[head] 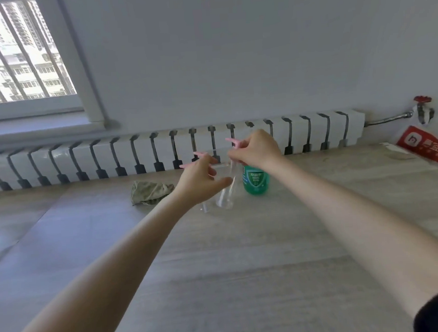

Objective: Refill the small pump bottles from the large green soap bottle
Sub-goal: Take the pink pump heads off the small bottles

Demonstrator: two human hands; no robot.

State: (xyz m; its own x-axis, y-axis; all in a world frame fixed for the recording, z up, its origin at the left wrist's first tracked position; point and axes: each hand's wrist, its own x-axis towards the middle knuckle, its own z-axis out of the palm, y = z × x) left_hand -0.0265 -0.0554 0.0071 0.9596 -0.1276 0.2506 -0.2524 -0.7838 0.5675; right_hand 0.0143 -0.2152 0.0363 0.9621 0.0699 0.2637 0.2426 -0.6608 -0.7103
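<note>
- A grey wood-grain surface (244, 267) is stretching away to a white radiator (140, 155) running along a pale wall, with a barred window (19, 55) sitting above and left of the hands.
- Both bare arms are reaching forward, and the hands are meeting just in front of the radiator.
- The right hand (255, 150) is pinching a pink pump head (233, 142) with curled fingers, at the top of a small clear bottle (226, 191) that is tilting down towards the left hand.
- The left hand (201, 182) is curling its fingers, with its thumb reaching to the side of the clear bottle. A second pink pump head (199, 156) is poking out past its knuckles, but I cannot tell whether this hand is actually gripping anything.
- The large green soap bottle (256, 181) is standing upright directly below the right hand, just behind the clear bottle.
- A crumpled greenish cloth (150, 192) is lying just left of the left hand.
- A red packet (424, 144) is lying well to the right of the right hand, below a pipe valve with a red handle (423, 99).
</note>
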